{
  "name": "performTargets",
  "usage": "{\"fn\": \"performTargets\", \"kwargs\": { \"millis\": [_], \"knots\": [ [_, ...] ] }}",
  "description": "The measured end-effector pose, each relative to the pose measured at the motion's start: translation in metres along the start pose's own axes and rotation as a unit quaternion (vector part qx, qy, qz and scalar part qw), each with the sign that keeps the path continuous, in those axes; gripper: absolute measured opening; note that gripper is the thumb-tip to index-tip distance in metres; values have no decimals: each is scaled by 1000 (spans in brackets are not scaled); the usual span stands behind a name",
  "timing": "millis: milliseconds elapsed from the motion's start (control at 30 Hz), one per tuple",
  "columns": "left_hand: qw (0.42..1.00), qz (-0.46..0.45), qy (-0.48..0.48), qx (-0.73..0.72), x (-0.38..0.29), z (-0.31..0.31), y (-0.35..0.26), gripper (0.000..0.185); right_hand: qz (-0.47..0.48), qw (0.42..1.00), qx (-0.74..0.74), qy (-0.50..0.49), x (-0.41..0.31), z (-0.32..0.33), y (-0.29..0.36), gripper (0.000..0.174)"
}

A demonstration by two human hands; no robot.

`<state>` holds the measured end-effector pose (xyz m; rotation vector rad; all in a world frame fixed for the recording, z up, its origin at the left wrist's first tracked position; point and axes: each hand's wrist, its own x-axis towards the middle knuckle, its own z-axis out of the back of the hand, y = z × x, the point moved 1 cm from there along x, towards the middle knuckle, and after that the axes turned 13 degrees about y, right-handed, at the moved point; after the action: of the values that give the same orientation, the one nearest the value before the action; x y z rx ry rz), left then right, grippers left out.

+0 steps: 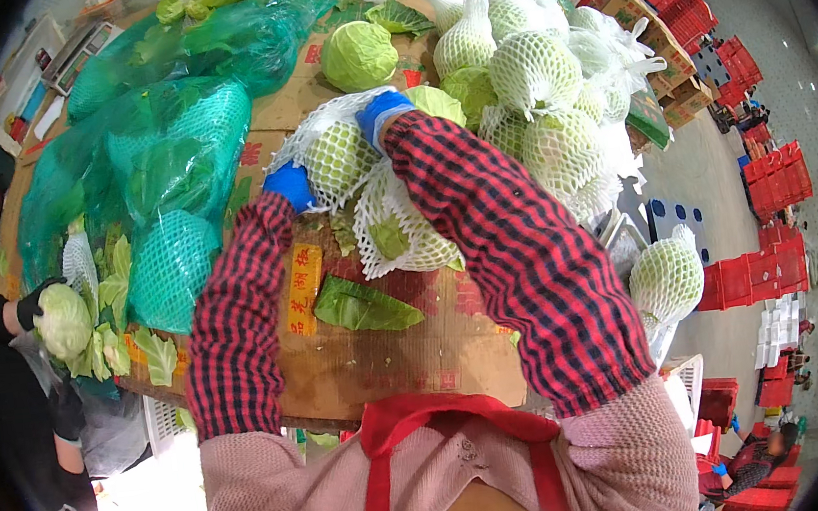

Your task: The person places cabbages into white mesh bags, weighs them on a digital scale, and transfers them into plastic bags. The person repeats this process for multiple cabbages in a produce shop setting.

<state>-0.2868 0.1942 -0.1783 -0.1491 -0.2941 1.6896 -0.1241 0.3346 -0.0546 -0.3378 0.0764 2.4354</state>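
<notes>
Both my hands wear blue gloves and grip a white foam net sleeve. My left hand (289,187) holds the sleeve's left side, and my right hand (382,116) grasps its upper right. Between them a green cabbage (341,160) shows through the mesh. Another netted cabbage (395,231) lies just below, partly behind my right forearm. A bare cabbage (359,56) sits beyond my hands, and a second bare one (435,107) is partly hidden by my right sleeve. Nearer to me, a loose cabbage leaf (366,305) rests on the cardboard-covered table (398,371).
Netted cabbages (535,73) are piled at the right. Green plastic bags (169,142) of netted produce fill the left. A co-worker's black-gloved hand (28,305) holds a cabbage (64,322) at the left edge. Red crates (775,179) and cardboard boxes (655,47) stand beyond the right side.
</notes>
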Motion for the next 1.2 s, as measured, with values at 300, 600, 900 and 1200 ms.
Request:
{"fn": "performTargets", "kwargs": {
  "millis": [300,600,900,1200],
  "knots": [
    [809,15,-20,-588,-46,-5,-29,57,332,926,147,-101,-48,12,20,49],
    [755,-213,-101,-611,-118,141,-174,56,338,511,775,-153,-279,59,-25,67],
    [719,-573,116,-376,-183,120,-419,68,50,435,767,-468,-533,-112,-38,40],
    [656,-701,209,-185,-187,64,-562,52,-208,639,479,-564,-701,-178,-133,55]
  ]
}}
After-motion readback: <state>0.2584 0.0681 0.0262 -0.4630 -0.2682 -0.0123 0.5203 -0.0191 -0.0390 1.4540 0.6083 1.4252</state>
